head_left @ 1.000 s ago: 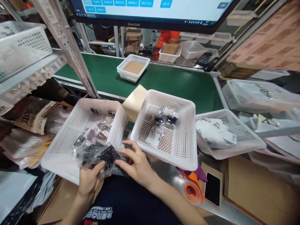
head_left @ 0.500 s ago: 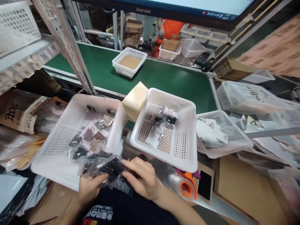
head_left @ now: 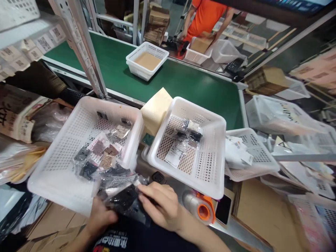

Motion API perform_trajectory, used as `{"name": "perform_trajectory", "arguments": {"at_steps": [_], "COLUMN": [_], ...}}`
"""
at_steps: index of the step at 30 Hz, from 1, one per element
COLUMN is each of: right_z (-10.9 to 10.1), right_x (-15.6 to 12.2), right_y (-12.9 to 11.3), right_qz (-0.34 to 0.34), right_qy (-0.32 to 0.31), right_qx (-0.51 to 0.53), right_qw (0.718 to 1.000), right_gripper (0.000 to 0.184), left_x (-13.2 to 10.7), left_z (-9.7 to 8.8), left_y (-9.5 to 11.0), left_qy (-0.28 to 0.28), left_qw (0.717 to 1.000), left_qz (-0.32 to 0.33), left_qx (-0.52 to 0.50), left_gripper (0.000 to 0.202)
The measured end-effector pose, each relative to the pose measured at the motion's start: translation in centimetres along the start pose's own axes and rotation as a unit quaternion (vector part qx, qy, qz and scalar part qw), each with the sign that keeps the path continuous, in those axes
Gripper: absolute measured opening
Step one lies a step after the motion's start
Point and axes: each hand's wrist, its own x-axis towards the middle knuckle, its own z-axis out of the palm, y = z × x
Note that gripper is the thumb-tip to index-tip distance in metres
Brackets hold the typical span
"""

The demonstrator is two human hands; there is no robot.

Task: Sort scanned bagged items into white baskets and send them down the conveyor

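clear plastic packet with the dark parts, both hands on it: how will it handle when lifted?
Probably floppy: the clear packet crinkles and sags between the left hand and right hand. Likely slippery, since the film shows glare. Probably light for its size: only small dark pieces show inside, though they might shift and bunch at one end.

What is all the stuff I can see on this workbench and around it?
Clear packets with dark items: a bundle, black, held in both hands at the near edge.
Left basket: one, white, holds small brown and black packets.
Middle basket: one, white, holds a few packets and a label.
Right basket: one, white, holds white packets.
Conveyor belt: one, green, behind the baskets.
Far basket: one, white, on the belt.
Tape dispenser: one, orange, near edge.
Phone: one, black, beside the dispenser.
Co-worker: one, orange shirt, beyond the belt.
Left hand: under the bundle.
Right hand: on the bundle.
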Motion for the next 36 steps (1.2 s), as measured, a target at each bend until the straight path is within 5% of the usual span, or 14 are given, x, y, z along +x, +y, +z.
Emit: {"name": "perform_trajectory", "arguments": {"at_steps": [6,11,23,36], "right_z": [0.1,0.1,0.0,-0.8], "right_x": [0.2,0.0,0.1,-0.2], "right_y": [0.2,0.2,0.0,0.8], "right_qz": [0.003,0.022,0.019,0.006], "right_qy": [-0.015,-0.021,-0.022,-0.008], "right_qx": [0.0,-0.003,0.003,-0.009], "right_qw": [1.0,1.0,1.0,1.0], "right_gripper": [0.027,0.027,0.031,0.036], "left_x": [0.1,0.8,0.9,0.2], "left_z": [0.4,-0.5,-1.6,0.6], "left_y": [1.7,0.7,-0.4,0.5], "left_qy": [-0.005,-0.049,-0.052,0.071], "left_qw": [0.999,0.998,0.998,0.995], "left_qz": [-0.045,-0.028,-0.03,-0.034], "left_qx": [-0.027,-0.03,-0.008,-0.062], "left_gripper": [0.063,0.058,0.046,0.051]}}
